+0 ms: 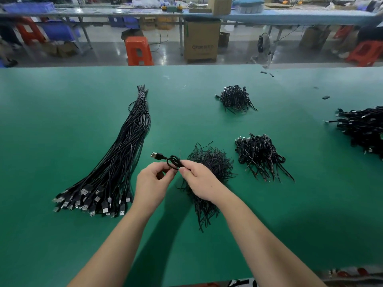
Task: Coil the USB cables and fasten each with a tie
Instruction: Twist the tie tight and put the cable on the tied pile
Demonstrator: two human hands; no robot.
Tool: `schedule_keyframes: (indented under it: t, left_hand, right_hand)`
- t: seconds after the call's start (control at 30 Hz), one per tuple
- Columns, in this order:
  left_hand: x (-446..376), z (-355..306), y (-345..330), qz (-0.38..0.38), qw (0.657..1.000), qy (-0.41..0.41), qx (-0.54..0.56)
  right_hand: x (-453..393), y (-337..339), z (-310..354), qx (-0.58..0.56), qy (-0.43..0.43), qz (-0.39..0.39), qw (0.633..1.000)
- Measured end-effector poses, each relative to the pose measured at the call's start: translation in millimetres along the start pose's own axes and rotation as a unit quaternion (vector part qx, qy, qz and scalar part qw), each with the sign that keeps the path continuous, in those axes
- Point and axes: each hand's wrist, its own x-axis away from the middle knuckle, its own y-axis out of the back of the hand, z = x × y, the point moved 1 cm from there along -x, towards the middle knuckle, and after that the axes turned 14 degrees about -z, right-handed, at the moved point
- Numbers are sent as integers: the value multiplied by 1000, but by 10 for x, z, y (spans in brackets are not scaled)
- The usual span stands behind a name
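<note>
Right cable pile [364,129] cut by frame edge.

A single wide-angle view is being taken from head height, being aimed forward and down across the green surface [62,235], close above it, toward distant benches [290,17].

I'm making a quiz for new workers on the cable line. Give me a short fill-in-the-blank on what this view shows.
1. Both hands, left hand and right hand, hold one coiled ____ cable.
2. The table mat is ____ in colour.
3. The long bundle of uncoiled cables lies to the person's ____.
4. The stool beyond the table's far edge is ____.

Missing words: USB; green; left; orange
</note>
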Motion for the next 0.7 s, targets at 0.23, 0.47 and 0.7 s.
schedule_keyframes:
  t: [0.23,0.47,0.7]
  left_hand:
    - [7,30,-11,-24,1000,3,11]
    - [94,-4,-39,-49,997,-42,-46]
    - [161,-53,77,-109,852,-450,-244]
  right_hand:
    - [30,-132,-40,-116,-59,6,991]
    - [-3,-161,-44,-106,-76,-40,991]
    - [-40,-89,-68,-127,-127,-17,984]
